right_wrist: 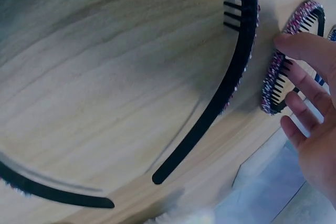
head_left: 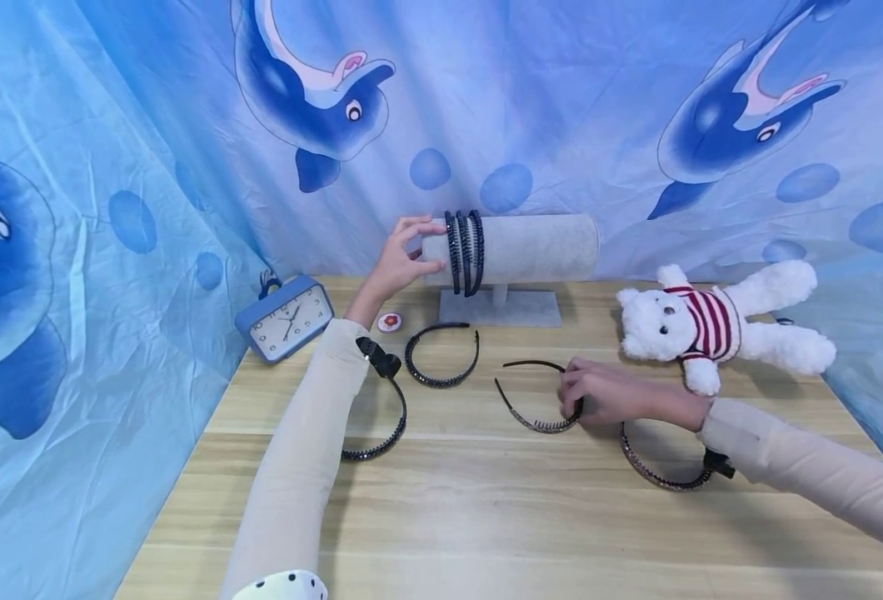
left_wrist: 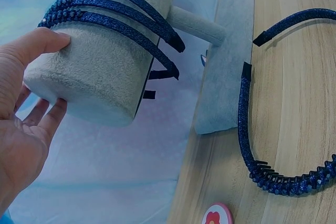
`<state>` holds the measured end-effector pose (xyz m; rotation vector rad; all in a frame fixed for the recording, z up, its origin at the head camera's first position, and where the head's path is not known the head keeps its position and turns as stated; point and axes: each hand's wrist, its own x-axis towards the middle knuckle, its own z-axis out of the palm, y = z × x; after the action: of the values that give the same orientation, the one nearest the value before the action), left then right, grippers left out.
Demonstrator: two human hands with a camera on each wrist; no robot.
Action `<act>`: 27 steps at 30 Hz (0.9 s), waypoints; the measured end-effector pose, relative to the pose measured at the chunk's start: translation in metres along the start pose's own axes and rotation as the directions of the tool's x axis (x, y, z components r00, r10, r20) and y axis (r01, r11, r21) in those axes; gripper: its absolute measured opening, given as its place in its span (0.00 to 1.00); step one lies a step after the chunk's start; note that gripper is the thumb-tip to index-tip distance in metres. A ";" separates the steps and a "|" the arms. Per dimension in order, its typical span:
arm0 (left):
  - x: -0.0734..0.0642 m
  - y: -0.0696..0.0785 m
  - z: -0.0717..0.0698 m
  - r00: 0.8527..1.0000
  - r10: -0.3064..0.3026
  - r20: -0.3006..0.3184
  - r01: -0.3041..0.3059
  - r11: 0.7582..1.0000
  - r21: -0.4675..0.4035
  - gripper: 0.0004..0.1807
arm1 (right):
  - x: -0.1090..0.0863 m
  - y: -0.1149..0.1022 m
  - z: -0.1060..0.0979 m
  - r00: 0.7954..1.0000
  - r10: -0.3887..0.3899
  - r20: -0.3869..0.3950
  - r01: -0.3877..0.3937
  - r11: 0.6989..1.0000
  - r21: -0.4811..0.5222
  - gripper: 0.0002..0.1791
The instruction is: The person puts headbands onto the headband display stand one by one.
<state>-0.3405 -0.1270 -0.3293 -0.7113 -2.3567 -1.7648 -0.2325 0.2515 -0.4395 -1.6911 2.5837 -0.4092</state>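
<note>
A grey plush headband stand [head_left: 535,247] stands at the back, with several dark beaded headbands [head_left: 466,250] looped over the left part of its roll. My left hand [head_left: 404,254] grips the roll's left end, thumb in front and fingers on top. In the left wrist view, the thumb of this left hand [left_wrist: 23,93] lies just beside the nearest band. My right hand [head_left: 599,392] pinches the right side of a glittery toothed headband [head_left: 542,427], whose tips point left. The right wrist view shows that headband [right_wrist: 273,80] between the thumb and fingers of my right hand [right_wrist: 315,87].
One dark headband [head_left: 441,382] lies before the stand, another [head_left: 381,446] beside my left forearm. A reddish glittery headband [head_left: 659,479] lies below my right wrist. A blue clock [head_left: 287,317], a flower badge [head_left: 390,322] and a white teddy bear [head_left: 719,325] are also on the wooden table [head_left: 471,517].
</note>
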 end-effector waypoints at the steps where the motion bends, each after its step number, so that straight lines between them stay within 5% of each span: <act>1: 0.000 0.000 0.000 1.000 0.004 0.001 -0.004 1.000 0.000 0.30 | 0.001 0.000 0.002 1.000 -0.015 -0.025 0.015 1.000 -0.015 0.16; 10: -0.001 -0.001 -0.002 1.000 0.009 -0.003 -0.009 1.000 0.009 0.30 | 0.019 -0.006 0.008 0.954 -0.156 -0.258 0.129 0.985 -0.117 0.16; 27: 0.013 -0.033 0.005 0.999 0.031 -0.022 -0.031 0.999 0.023 0.30 | 0.042 -0.024 -0.045 0.939 -0.025 -0.344 0.023 1.000 -0.011 0.18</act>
<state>-0.3653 -0.1258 -0.3555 -0.7173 -2.3343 -1.7221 -0.2353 0.2140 -0.3850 -1.7966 2.7992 -0.7634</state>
